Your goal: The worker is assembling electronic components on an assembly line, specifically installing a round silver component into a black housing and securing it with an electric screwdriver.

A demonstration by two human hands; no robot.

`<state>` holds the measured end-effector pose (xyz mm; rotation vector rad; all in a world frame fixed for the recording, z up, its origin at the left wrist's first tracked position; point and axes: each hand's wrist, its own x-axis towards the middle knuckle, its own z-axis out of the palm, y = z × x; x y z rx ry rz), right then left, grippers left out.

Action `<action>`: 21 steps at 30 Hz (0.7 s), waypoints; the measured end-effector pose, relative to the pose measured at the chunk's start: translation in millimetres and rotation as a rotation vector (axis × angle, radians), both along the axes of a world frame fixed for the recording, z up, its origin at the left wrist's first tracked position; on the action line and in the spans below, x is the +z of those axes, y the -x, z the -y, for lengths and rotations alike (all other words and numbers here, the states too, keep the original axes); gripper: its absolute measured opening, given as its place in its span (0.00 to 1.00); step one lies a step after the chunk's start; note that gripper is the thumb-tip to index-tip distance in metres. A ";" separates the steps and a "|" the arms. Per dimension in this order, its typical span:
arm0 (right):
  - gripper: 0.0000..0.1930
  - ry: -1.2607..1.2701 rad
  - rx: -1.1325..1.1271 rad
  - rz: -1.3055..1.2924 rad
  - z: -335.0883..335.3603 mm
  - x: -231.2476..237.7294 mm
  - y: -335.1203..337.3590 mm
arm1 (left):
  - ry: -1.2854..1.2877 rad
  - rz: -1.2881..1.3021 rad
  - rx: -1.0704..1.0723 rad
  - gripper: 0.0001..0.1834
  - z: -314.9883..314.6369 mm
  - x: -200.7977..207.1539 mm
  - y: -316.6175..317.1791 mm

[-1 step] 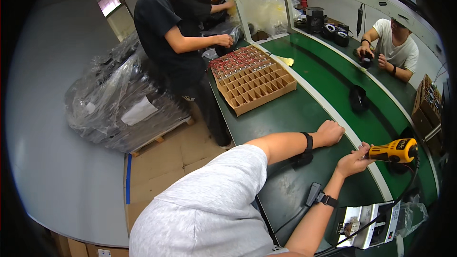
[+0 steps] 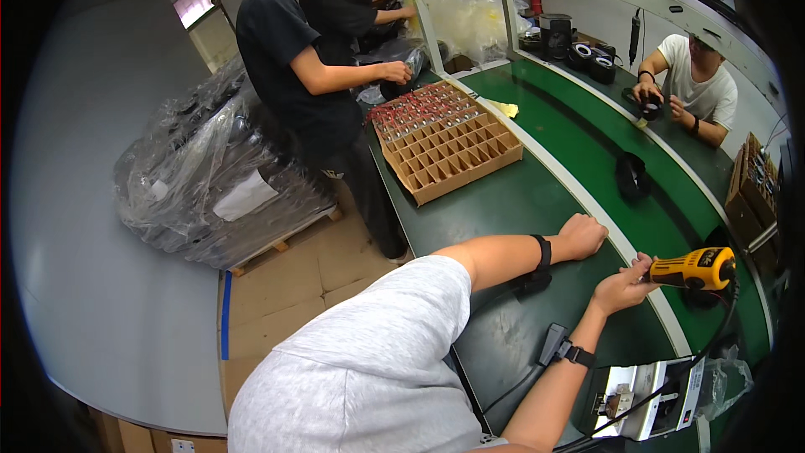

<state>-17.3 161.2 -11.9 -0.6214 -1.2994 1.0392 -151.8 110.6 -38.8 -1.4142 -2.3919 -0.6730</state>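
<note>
My right hand (image 2: 625, 285) grips the rear end of a yellow electric screwdriver (image 2: 694, 268), which lies sideways over the green conveyor belt (image 2: 587, 130) with its black cord trailing down. A closed fist, my left hand (image 2: 584, 235) rests on the dark green table (image 2: 503, 201) beside the belt's white edge strip and holds nothing. There is a black band on my left wrist and a black watch on my right wrist.
A cardboard divider box (image 2: 449, 147), partly filled with small parts, sits farther along the table. A black object (image 2: 631, 174) lies on the belt. A white device (image 2: 654, 390) stands near my right elbow. Two people in black (image 2: 293, 50) stand left; a person in white (image 2: 700, 84) sits across. Plastic-wrapped pallet (image 2: 210, 176) on the floor.
The yellow screwdriver and my right hand have shifted slightly down. The person in white has lifted the black part in their hands a little.
</note>
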 end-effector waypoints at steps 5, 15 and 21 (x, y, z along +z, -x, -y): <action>0.27 -0.027 -0.005 0.017 -5.0 -2.3 0.8 | -0.009 0.012 -0.006 0.08 -3.1 1.6 3.1; 0.26 -0.013 -0.003 0.004 -4.0 -3.7 -1.9 | -0.018 0.025 -0.016 0.08 -2.4 0.3 1.3; 0.24 -0.015 0.086 -0.070 7.8 4.0 3.3 | -0.018 0.018 -0.010 0.09 1.6 4.6 7.4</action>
